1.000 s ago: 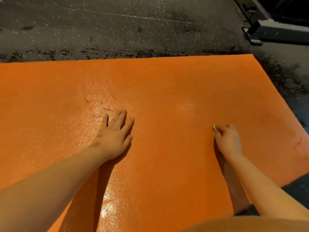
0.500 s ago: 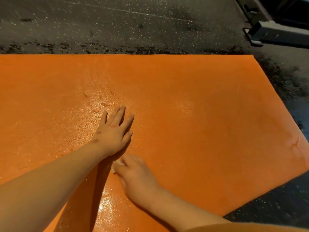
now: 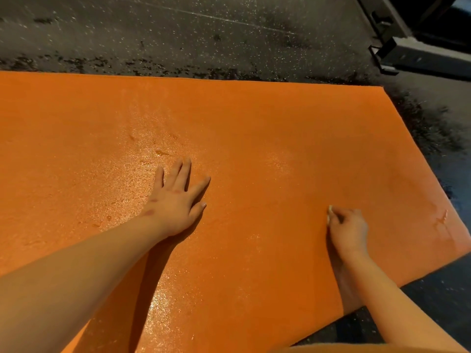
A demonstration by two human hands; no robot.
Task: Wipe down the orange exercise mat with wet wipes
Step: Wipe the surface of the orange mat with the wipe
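The orange exercise mat fills most of the view, lying on a dark speckled floor. It glistens wet in the middle and near my body. My left hand lies flat on the mat with straight, spread fingers. To the right, my right hand curls its fingers round a small white wet wipe and holds it down on the mat. Only a sliver of the wipe shows past the fingertips.
Dark speckled floor runs beyond the mat's far edge, with black wet patches along it. A grey metal frame sits at the top right corner. The mat's right edge slants down toward my right arm; a small scuff mark lies near it.
My right hand swept the wipe left until it sat beside the left wrist, then back right to about where it began. The left hand stayed flat in place.
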